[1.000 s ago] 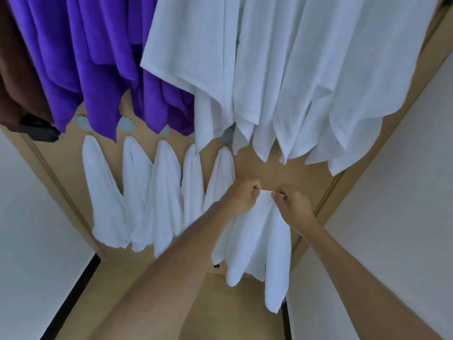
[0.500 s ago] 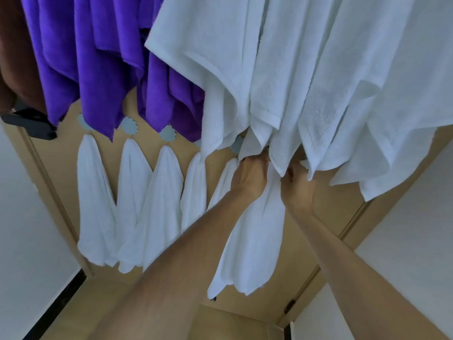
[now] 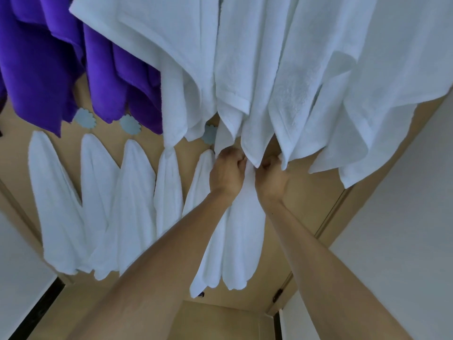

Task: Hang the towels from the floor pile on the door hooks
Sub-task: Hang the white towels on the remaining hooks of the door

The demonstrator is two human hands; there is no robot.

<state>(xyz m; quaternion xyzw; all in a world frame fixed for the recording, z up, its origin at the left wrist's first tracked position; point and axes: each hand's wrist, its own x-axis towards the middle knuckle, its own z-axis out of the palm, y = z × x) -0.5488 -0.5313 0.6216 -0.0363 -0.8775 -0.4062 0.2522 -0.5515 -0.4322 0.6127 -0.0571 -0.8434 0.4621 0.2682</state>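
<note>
A small white towel (image 3: 241,231) hangs down the wooden door (image 3: 304,204) between my two hands. My left hand (image 3: 226,174) and my right hand (image 3: 270,179) both grip its top edge, close together, pressed up against the door under the tips of the big white towels (image 3: 282,69). The hook behind my fingers is hidden. Several small white towels (image 3: 98,204) hang in a row to the left, below pale blue shell-shaped hooks (image 3: 84,118).
Purple towels (image 3: 56,69) hang at the upper left. The big white towels drape over my hands' working spot. White walls flank the door on both sides, and the door frame (image 3: 335,209) runs down on the right.
My hands carried the small towel's top edge upward along the door, from open door space to under the tips of the big white towels. The view moved closer.
</note>
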